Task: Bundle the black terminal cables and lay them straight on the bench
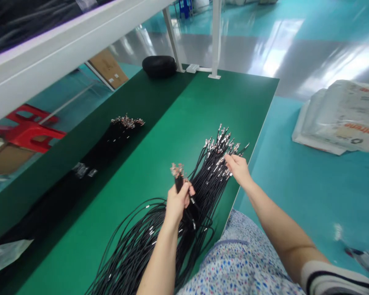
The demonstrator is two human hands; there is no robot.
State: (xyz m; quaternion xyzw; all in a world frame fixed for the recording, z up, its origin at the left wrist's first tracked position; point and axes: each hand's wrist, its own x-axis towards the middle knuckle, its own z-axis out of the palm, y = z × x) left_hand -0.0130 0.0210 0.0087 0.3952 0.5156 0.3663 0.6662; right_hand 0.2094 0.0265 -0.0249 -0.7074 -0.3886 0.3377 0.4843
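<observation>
Green bench [172,123], black cables [209,180] fanned out.
Left hand [176,203] fists a small upright bunch [178,178] — right hand [238,168] touches the fan's metal tips [221,141] beyond it, pinch unclear.

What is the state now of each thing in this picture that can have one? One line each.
left hand: closed around small bunch of cables, held upright, terminals up.
right hand: fingertips at the terminal ends of loose cables; grip unclear.
loose cables: fanned out, lying on green table.
second bundle: gathered, lying flat, untouched.
black pouch: lying at the far end.
</observation>
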